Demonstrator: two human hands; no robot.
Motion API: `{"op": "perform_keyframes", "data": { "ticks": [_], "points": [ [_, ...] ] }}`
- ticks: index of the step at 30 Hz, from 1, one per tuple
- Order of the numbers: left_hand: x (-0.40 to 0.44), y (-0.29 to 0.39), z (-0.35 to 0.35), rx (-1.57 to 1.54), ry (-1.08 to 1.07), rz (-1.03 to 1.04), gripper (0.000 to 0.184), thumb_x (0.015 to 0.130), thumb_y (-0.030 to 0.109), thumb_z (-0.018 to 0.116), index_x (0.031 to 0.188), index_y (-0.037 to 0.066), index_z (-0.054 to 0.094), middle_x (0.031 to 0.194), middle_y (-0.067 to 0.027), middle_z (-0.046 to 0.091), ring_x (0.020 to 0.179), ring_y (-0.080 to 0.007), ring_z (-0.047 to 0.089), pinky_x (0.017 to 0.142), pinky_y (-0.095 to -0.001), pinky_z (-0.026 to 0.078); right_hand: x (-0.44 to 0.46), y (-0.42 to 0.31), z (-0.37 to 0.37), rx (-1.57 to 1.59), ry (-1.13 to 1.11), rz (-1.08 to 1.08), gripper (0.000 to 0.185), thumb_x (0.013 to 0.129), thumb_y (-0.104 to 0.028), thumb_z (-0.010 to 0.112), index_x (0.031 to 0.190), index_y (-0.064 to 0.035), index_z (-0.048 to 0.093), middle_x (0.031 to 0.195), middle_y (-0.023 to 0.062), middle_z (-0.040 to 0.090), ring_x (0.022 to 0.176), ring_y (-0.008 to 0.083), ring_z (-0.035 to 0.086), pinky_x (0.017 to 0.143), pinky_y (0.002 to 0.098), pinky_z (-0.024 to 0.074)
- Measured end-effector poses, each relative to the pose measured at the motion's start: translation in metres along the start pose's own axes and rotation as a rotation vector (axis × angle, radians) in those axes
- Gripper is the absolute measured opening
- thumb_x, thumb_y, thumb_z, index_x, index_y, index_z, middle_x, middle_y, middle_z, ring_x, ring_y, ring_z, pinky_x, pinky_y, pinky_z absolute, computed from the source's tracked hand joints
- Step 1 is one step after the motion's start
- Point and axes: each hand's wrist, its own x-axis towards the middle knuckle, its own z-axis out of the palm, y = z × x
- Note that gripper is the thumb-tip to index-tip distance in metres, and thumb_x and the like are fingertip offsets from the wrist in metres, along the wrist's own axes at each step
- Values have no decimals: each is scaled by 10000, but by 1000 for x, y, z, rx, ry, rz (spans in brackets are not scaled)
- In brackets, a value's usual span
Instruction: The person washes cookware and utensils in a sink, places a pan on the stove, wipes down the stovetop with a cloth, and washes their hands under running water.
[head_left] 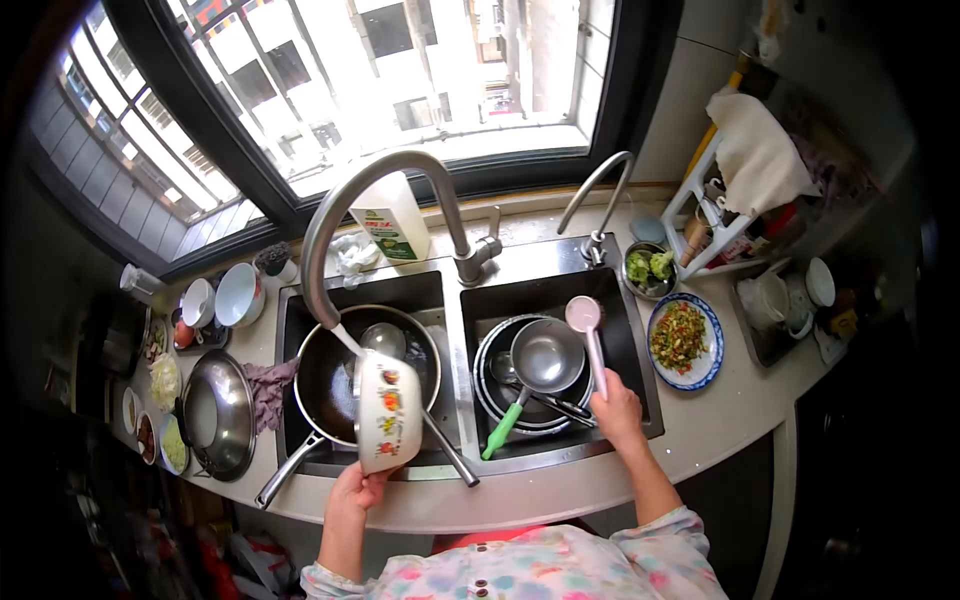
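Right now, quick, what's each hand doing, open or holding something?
Left hand: closed, holding the patterned white bowl, tilted on its side.
Right hand: closed, holding the pink ladle by its handle.

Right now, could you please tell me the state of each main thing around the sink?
Large faucet: running
Small faucet: no visible flow
Patterned bowl: tilted under the stream, held by the left hand
Pink ladle: held in the right hand
Frying pan: upright in the left basin
Blue-rimmed plate: holding chopped food
Small metal bowl: holding broccoli
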Motion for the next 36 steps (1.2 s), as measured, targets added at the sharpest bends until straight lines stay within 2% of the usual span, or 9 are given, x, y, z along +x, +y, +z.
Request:
{"op": "perform_keyframes", "data": {
  "ticks": [7,10,14,16,19,24,28,34,36],
  "points": [
    [-6,-80,19,-509,-511,-213,379,860,230,431,1144,-20,457,1094,-300,483,414,-91,433,306,-173,361,-26,2,4,434,-37,72,359,710,-179,526,1037,-31,531,742,197,588,671,344,589,606,407,451],
    [-14,-94,35,-339,-469,-218,415,868,263,427,1171,-20,426,1091,-290,485,402,-96,428,304,-180,365,-32,-2,-2,652,-104,141,358,707,-148,537,1032,0,527,695,162,579,602,247,581,561,349,449],
    [-18,-106,114,455,-344,91,438,750,-14,465,1181,-36,387,1010,-166,530,759,-108,526,596,-237,472,-36,3,-10,697,-39,116,357,706,-97,537,1039,28,528,672,94,559,570,149,533,527,286,431],
    [21,-106,116,627,-274,233,407,698,-54,450,1104,-43,428,902,-147,553,717,-195,588,487,-255,510,-39,7,-19,622,76,44,362,703,-60,542,1053,33,535,682,15,539,559,75,488,499,231,407],
    [27,-123,165,869,-41,325,409,708,-38,415,1110,-43,345,998,-180,507,720,-219,594,445,-242,514,-47,-11,-52,549,172,7,376,702,-54,543,1066,36,535,682,15,535,560,72,482,501,229,406],
    [48,-139,187,1004,-39,349,380,731,-22,405,1099,-58,319,1024,-181,499,720,-218,599,466,-241,524,-58,-9,-55,690,116,58,407,707,-29,538,1099,71,493,704,24,529,601,66,482,518,204,387],
    [58,-150,174,1056,-106,325,381,741,-9,414,1106,-67,325,1012,-179,513,704,-214,609,478,-238,529,-66,-1,-39,723,121,129,355,696,-84,545,1035,23,536,863,171,607,731,221,599,650,302,466],
    [72,-174,177,958,-119,272,385,734,33,470,1106,-48,414,951,-164,553,646,-196,610,506,-244,526,-61,2,-23,-132,479,-306,336,650,-63,525,978,6,533,1067,185,540,971,314,510,857,394,387],
    [80,-170,173,1168,-156,362,379,725,76,508,1082,-41,458,954,-152,558,664,-189,609,547,-270,517,-60,7,-10,32,355,-193,355,645,-57,516,998,-13,525,1054,174,546,995,328,488,880,414,359]
  ]
}}
